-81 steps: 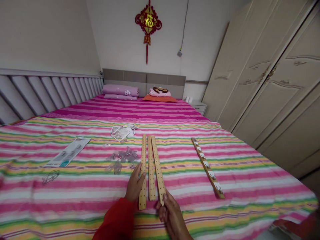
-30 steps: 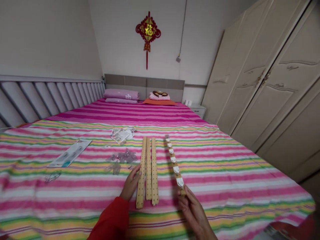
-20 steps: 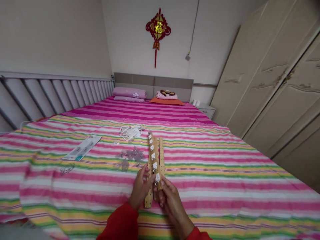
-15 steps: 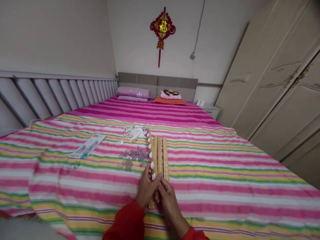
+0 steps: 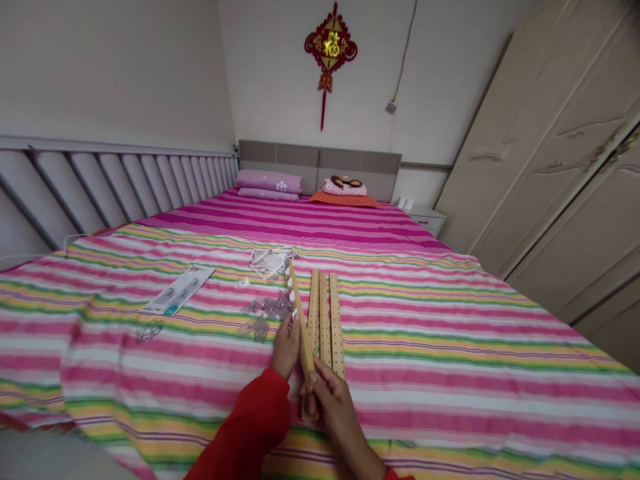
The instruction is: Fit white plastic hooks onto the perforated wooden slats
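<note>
Three perforated wooden strips [image 5: 325, 323] lie side by side on the striped bed cover [image 5: 450, 347]. A fourth wooden strip with white hooks [image 5: 297, 313] stands on edge just left of them. My right hand [image 5: 327, 393] pinches its near end. My left hand [image 5: 286, 345] presses against its left side, fingers curled on it. Both red sleeves show at the bottom.
Clear plastic hooks [image 5: 265, 313] lie left of the strips, a torn packet [image 5: 270, 261] beyond them and a flat card package [image 5: 177, 291] further left. Pillows [image 5: 270, 181] rest at the headboard. A cream wardrobe [image 5: 550, 167] lines the right side.
My right hand fetched the hooked strip from the right side of the bed, carried it left over the three strips, and both hands now hold it on edge at their left.
</note>
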Motion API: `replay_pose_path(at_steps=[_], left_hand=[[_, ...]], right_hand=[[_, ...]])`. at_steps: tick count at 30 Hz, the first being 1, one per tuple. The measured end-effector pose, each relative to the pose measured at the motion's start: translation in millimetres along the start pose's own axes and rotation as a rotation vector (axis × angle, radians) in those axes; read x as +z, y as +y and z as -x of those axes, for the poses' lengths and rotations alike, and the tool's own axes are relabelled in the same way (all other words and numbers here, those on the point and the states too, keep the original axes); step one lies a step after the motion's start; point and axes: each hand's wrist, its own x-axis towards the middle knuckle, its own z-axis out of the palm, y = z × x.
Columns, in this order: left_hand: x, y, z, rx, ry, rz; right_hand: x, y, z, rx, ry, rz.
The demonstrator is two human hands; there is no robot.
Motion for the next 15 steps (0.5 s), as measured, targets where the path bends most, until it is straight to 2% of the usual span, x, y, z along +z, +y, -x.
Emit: replay_pose_path(at_steps=[8, 15], left_hand=[[11.7, 1.1, -18.4, 0.082, -0.012, -0.005], [14.2, -6.0, -24.8, 0.048, -0.052, -0.008]], right_hand=[[-15.8, -10.6, 16.0, 0.023, 0.029, 0.052], [-20.9, -21.3, 20.4, 0.031, 0.032, 0.04]])
